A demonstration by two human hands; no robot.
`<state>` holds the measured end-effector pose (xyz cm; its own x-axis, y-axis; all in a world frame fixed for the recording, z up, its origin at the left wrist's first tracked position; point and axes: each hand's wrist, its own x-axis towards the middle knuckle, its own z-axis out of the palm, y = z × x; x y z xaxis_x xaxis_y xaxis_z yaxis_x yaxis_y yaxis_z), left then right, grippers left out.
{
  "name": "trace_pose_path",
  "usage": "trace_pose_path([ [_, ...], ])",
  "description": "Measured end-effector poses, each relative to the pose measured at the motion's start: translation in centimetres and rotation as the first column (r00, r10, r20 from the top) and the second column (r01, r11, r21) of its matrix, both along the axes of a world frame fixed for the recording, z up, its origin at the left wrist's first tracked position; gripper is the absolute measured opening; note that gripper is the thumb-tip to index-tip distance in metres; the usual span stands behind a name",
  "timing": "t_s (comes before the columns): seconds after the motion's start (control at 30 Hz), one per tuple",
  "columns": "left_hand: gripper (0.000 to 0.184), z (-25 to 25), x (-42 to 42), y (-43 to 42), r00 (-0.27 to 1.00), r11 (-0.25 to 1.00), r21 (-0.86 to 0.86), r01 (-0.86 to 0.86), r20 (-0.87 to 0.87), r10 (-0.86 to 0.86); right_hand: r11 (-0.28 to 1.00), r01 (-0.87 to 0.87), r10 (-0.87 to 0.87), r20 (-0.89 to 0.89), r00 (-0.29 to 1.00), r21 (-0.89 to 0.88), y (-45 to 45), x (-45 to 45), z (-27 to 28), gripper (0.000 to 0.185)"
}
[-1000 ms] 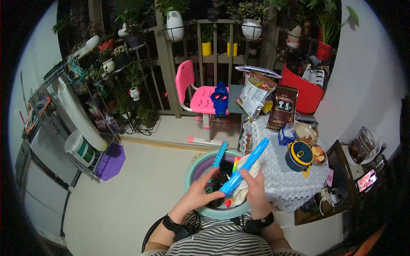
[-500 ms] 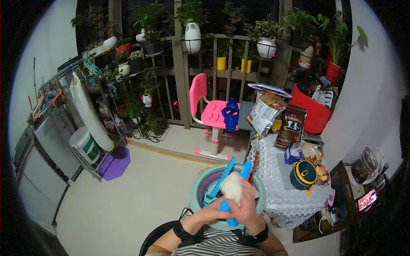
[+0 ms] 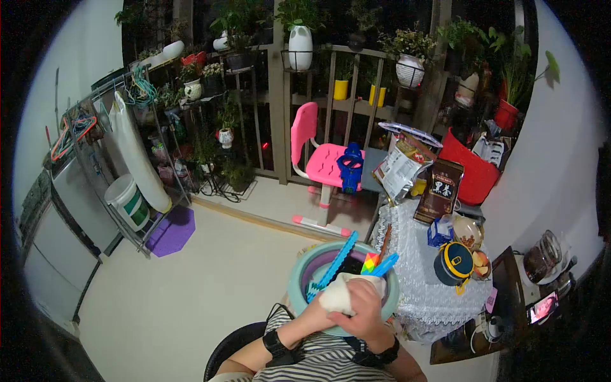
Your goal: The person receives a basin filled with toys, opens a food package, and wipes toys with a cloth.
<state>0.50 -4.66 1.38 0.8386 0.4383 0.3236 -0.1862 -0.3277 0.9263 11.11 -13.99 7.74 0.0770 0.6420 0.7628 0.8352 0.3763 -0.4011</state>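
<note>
A white cloth (image 3: 335, 297) is bunched between my hands above a pale green basin (image 3: 295, 278). My right hand (image 3: 361, 313) presses over the cloth with its fingers curled on it. Under the cloth lies my left hand (image 3: 313, 316), its fingers hidden by the cloth and the other hand. A long blue toothed plastic strip (image 3: 340, 260) leans in the basin. Another blue plastic piece (image 3: 386, 265) sticks out beyond my right hand; its lower end is covered. Beside it stands a small block with bright rainbow colours (image 3: 370, 263).
To the right, a table with a lace cloth (image 3: 414, 280) bears a dark lidded container (image 3: 454, 263), snack bags (image 3: 439, 190) and a fruit bowl (image 3: 482, 264). A pink chair (image 3: 321, 167) stands ahead. A drying rack with a white bucket (image 3: 127, 200) is at left.
The blue piece that was upright between my hands now slants to the right, mostly covered. My hands and the cloth have come lower, and the rainbow block has come into sight.
</note>
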Motion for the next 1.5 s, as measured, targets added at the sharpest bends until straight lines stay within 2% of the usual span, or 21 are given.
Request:
trace_pose_path([
  [0.07, 0.039, 0.7, -0.4, 0.4, 0.998, 0.97, 0.241, -0.016, -0.063, 0.032, 0.999, 0.011, -0.013, 0.047, 0.999, 0.043, 0.4, -0.2, 0.5, 0.038],
  [0.17, 0.045, 3.1, -1.3, 0.1, 0.997, 0.975, 0.219, -0.048, -0.043, 0.059, 0.966, 0.135, -0.169, 0.143, 0.975, 0.22, 1.3, 2.3, -0.1, 0.023],
  [0.27, 0.051, 4.7, -1.9, 0.4, 0.999, 0.97, 0.242, 0.009, -0.038, 0.001, 0.936, 0.347, -0.34, -0.396, 0.853, -0.054, 1.5, 5.3, -0.5, 0.019],
  [0.3, 0.051, 4.6, -1.9, 0.4, 1.0, 0.97, 0.243, 0.001, -0.022, 0.004, 0.932, 0.357, -0.353, -0.397, 0.847, -0.066, 1.5, 5.7, -0.7, 0.019],
  [0.4, 0.045, 4.1, -1.5, 0.4, 0.999, 0.976, 0.215, -0.032, -0.031, 0.039, 0.975, 0.203, -0.193, -0.114, 0.975, 0.092, 1.6, 4.2, -0.8, 0.018],
  [0.47, 0.04, -0.1, -0.9, 1.5, 0.997, 0.999, -0.029, 0.042, -0.061, -0.044, 0.991, 0.003, -0.016, 0.091, 0.996, 0.136, 1.7, 0.3, -0.2, 0.034],
  [0.53, 0.035, -1.6, -1.0, 2.2, 0.996, 0.993, 0.09, 0.074, 0.034, -0.078, 0.986, -0.108, 0.099, 0.08, 0.992, 0.124, 1.6, -1.9, 1.2, 0.037],
  [0.6, 0.027, -0.6, -1.2, 1.8, 0.999, 0.894, 0.446, -0.032, -0.022, 0.047, 0.991, -0.044, 0.034, 0.079, 0.996, 0.13, 1.5, -0.6, 0.8, 0.032],
  [0.67, 0.039, 2.5, -1.9, 0.9, 0.996, 0.953, 0.302, -0.015, -0.08, 0.042, 0.99, 0.012, -0.024, 0.086, 0.996, 0.138, 1.5, 1.9, -0.5, 0.028],
  [0.73, 0.045, 4.2, -1.8, 0.6, 0.995, 0.941, 0.332, -0.062, -0.051, 0.083, 0.958, 0.283, -0.286, -0.241, 0.928, -0.045, 1.7, 4.5, -1.4, 0.023],
  [0.83, 0.049, 3.6, -1.4, 0.4, 0.995, 0.966, 0.259, 0.002, -0.098, 0.024, 0.932, 0.342, -0.35, -0.528, 0.774, -0.116, 1.3, 5.5, -0.6, 0.021],
  [0.87, 0.048, 3.2, -1.0, 0.2, 0.996, 0.973, 0.229, 0.008, -0.087, 0.012, 0.933, 0.342, -0.348, -0.523, 0.778, -0.113, 0.9, 4.8, -0.9, 0.021],
  [0.93, 0.044, 1.7, -0.3, 0.3, 0.996, 0.978, 0.206, -0.023, -0.08, 0.041, 0.957, 0.279, -0.284, -0.059, 0.957, -0.084, 0.4, 2.2, -2.1, 0.027],
  [1.0, 0.043, -2.0, 0.1, 1.9, 0.97, 0.893, 0.411, 0.185, -0.223, -0.099, 0.995, 0.093, -0.092, -0.025, 0.995, 0.029, 0.5, -1.4, -0.5, 0.03],
  [1.07, 0.035, -0.8, -0.3, 1.4, 0.991, 0.911, 0.393, 0.127, -0.083, -0.103, 0.997, 0.023, -0.023, 0.005, 1.0, 0.072, 0.9, -0.9, 0.4, 0.029],
  [1.13, 0.038, 2.6, -1.5, 0.1, 0.926, 0.987, 0.156, 0.033, -0.377, 0.028, 0.998, 0.046, -0.045, -0.037, 0.998, 0.04, 1.0, 1.5, -0.6, 0.025],
  [1.17, 0.043, 3.9, -1.5, -0.2, 0.984, 0.966, 0.257, -0.028, -0.165, 0.073, 0.984, 0.178, -0.178, -0.007, 0.984, 0.023, 1.0, 2.7, -1.0, 0.021],
  [1.3, 0.05, 4.8, -2.0, 0.2, 0.992, 0.972, 0.232, 0.02, -0.124, 0.009, 0.946, 0.324, -0.306, -0.377, 0.874, -0.017, 1.8, 5.7, -0.8, 0.017],
  [1.43, 0.041, 2.4, -0.8, 0.6, 0.999, 0.951, 0.307, -0.027, -0.034, 0.039, 0.992, 0.124, -0.124, -0.062, 0.99, -0.012, 2.1, 2.9, -3.5, 0.026],
  [1.47, 0.037, 0.4, -0.5, 0.9, 1.0, 0.949, 0.315, -0.01, 0.009, 0.008, 0.988, 0.071, -0.073, 0.005, 0.997, 0.139, 2.1, 0.4, -2.0, 0.029],
  [1.5, 0.036, -1.1, -0.7, 1.3, 1.0, 0.99, 0.142, 0.008, 0.004, -0.008, 0.996, -0.011, 0.01, 0.014, 1.0, 0.093, 1.5, -1.4, 0.0, 0.029],
])
